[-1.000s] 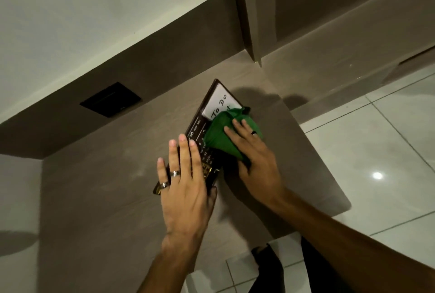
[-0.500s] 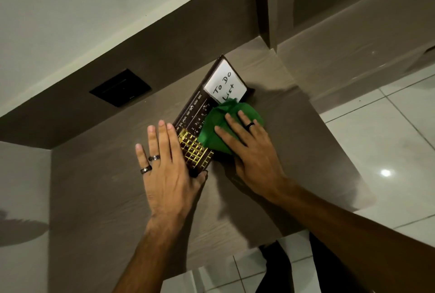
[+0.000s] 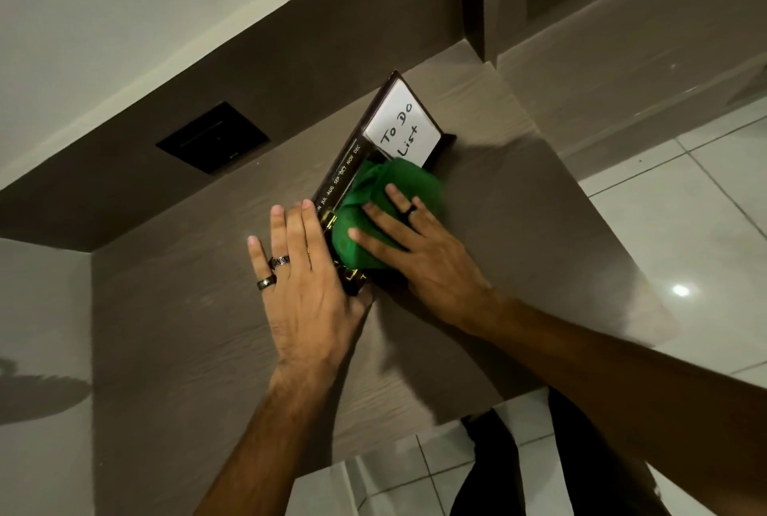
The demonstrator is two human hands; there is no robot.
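So there's this dark calendar board lying flat on a brown counter, just above the middle of the shot, running diagonally from about 7 o'clock up to 1 o'clock. A white card reading "To Do List" fills its 1 o'clock end, and a strip of month names runs down the long edge. The green cloth is bunched up on the board's lower half, touching the card's bottom edge. The right hand is flat on top of the cloth, fingers spread and pressing down, not pinching anything. The left hand sits at 9 o'clock of the cloth, fingers straight and close together along the board's edge, thumb against the bottom corner. A black wall plate sits off at 10 o'clock, and pale floor tiles at 3 o'clock.
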